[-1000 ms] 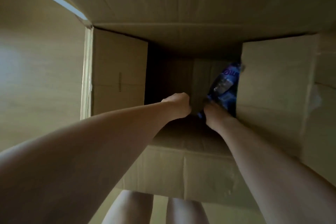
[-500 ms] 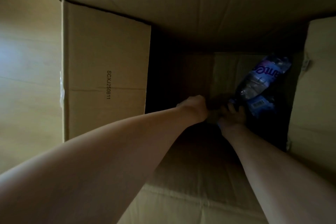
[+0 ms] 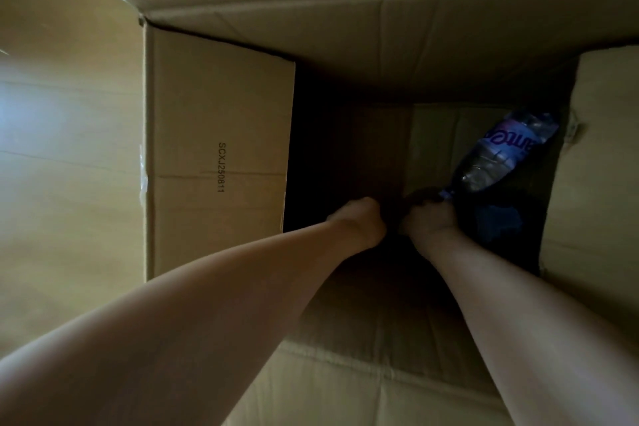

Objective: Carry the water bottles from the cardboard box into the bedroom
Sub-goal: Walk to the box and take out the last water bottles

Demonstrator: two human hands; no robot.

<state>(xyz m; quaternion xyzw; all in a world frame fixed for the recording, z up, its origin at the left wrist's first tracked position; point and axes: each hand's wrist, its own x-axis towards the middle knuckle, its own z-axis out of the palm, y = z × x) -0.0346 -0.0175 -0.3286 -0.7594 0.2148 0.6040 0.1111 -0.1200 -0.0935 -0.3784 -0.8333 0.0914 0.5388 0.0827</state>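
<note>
Clear plastic, wrapped in a purple-and-white label, forms the water bottle (image 3: 498,156) that is seen deep inside the cardboard box (image 3: 221,156), tilted with its base up toward the far right corner and its neck pointing down toward the middle. The neck end is gripped by the right hand (image 3: 430,220), whose fingers are curled round it. A second blue label (image 3: 498,221) is made out in the shadow just right of that hand, but what it belongs to cannot be told. The left hand (image 3: 361,221) is held just beside the right one, bent at the wrist with its fingers hidden in the dark; whether anything is held cannot be told. Both bare forearms are reached down into the box. A printed code is carried on the opened left flap, and a wooden floor (image 3: 65,149) is seen beyond it.
</note>
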